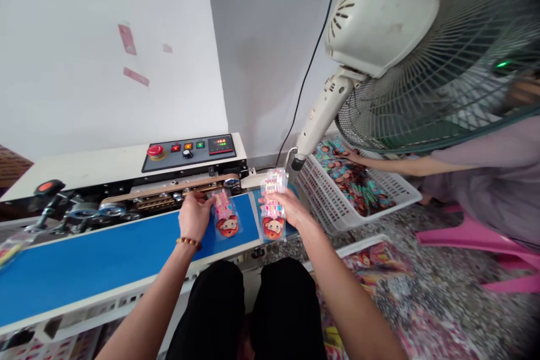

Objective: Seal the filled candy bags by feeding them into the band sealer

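A clear packet with pink lettering and a red cartoon lion face [228, 226] lies at the right part of the blue conveyor belt [126, 261], its top edge by the sealing machine. My left hand [194, 216], wearing a beaded bracelet, has its fingers closed at the upper left edge of this packet. Just right of the belt's end, my right hand [292, 207] grips a similar lion packet [273, 228], held upright with the printed side towards me. Whether several packets are stacked in that hand, I cannot tell.
The sealer's control panel [189, 152] has a red stop button and lit digits. A large fan [379, 28] looms at upper right. Beyond it, a person's arm [392, 166] reaches into a white basket [329, 202] of teal packets. A pink stool [472, 233] stands right.
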Action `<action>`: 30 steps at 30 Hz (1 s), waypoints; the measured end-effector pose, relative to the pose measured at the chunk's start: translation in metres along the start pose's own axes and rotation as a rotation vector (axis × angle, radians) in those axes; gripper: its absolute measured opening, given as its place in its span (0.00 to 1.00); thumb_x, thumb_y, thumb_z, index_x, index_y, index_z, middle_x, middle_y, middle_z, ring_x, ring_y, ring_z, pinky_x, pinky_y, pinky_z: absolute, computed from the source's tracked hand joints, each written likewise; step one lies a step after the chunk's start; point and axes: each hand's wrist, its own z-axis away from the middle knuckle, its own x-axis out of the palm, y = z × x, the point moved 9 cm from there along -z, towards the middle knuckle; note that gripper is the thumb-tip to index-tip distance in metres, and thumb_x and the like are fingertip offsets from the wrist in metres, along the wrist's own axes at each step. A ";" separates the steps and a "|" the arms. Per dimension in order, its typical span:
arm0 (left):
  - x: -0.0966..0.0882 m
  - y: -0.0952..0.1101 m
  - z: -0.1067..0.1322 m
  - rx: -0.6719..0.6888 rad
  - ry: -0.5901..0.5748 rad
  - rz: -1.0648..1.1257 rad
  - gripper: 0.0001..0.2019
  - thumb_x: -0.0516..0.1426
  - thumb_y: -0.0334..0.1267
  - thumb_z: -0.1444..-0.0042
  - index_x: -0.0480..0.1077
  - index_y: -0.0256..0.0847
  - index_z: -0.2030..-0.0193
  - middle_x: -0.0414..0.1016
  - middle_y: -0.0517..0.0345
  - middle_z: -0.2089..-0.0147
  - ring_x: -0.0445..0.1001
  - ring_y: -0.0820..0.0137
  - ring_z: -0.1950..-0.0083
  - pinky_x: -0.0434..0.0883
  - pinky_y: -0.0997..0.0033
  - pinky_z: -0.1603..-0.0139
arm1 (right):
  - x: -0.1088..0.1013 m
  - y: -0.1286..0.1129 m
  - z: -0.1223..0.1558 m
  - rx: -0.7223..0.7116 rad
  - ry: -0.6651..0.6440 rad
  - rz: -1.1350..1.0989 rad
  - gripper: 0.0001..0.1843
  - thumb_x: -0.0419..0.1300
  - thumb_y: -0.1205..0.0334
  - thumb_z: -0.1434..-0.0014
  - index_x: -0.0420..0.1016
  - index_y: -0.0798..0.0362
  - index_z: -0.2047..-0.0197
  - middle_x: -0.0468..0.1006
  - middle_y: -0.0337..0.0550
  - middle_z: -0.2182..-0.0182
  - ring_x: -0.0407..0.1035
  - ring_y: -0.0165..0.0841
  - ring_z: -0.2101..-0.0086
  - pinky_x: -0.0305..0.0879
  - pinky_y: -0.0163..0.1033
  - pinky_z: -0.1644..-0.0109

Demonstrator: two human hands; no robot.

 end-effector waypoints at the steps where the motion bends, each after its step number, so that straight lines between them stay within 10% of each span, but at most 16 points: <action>1: -0.009 0.003 0.008 0.050 0.103 -0.001 0.16 0.60 0.48 0.45 0.73 0.40 0.55 0.79 0.49 0.59 0.77 0.62 0.64 0.69 0.67 0.65 | 0.002 0.001 -0.002 0.004 -0.017 0.006 0.22 0.77 0.60 0.67 0.79 0.55 0.66 0.84 0.45 0.70 0.81 0.44 0.67 0.76 0.40 0.67; 3: -0.004 0.017 0.026 0.167 0.116 0.067 0.16 0.57 0.51 0.41 0.73 0.41 0.55 0.79 0.50 0.57 0.77 0.61 0.61 0.70 0.66 0.62 | 0.004 0.001 -0.004 -0.002 -0.038 0.034 0.22 0.77 0.60 0.67 0.80 0.55 0.67 0.84 0.45 0.72 0.81 0.43 0.69 0.76 0.41 0.66; 10: 0.087 0.087 0.047 0.222 -0.463 0.555 0.16 0.60 0.49 0.45 0.79 0.38 0.62 0.80 0.54 0.65 0.69 0.72 0.77 0.68 0.71 0.74 | 0.011 -0.010 -0.001 -0.123 -0.111 0.190 0.23 0.79 0.56 0.64 0.81 0.54 0.65 0.84 0.42 0.70 0.79 0.39 0.69 0.74 0.42 0.59; 20: 0.000 0.128 0.090 0.786 -0.057 0.669 0.08 0.61 0.39 0.37 0.83 0.43 0.60 0.80 0.54 0.62 0.77 0.69 0.62 0.73 0.72 0.59 | -0.030 -0.011 0.003 -0.152 0.020 0.039 0.25 0.81 0.57 0.68 0.79 0.52 0.66 0.83 0.39 0.71 0.78 0.38 0.68 0.73 0.42 0.59; 30: 0.103 0.081 0.027 0.039 -0.403 0.599 0.11 0.61 0.44 0.48 0.79 0.37 0.67 0.78 0.57 0.70 0.66 0.75 0.80 0.63 0.74 0.75 | -0.063 -0.022 0.009 -0.196 0.220 -0.049 0.23 0.78 0.58 0.65 0.79 0.52 0.63 0.84 0.42 0.69 0.80 0.41 0.66 0.78 0.43 0.63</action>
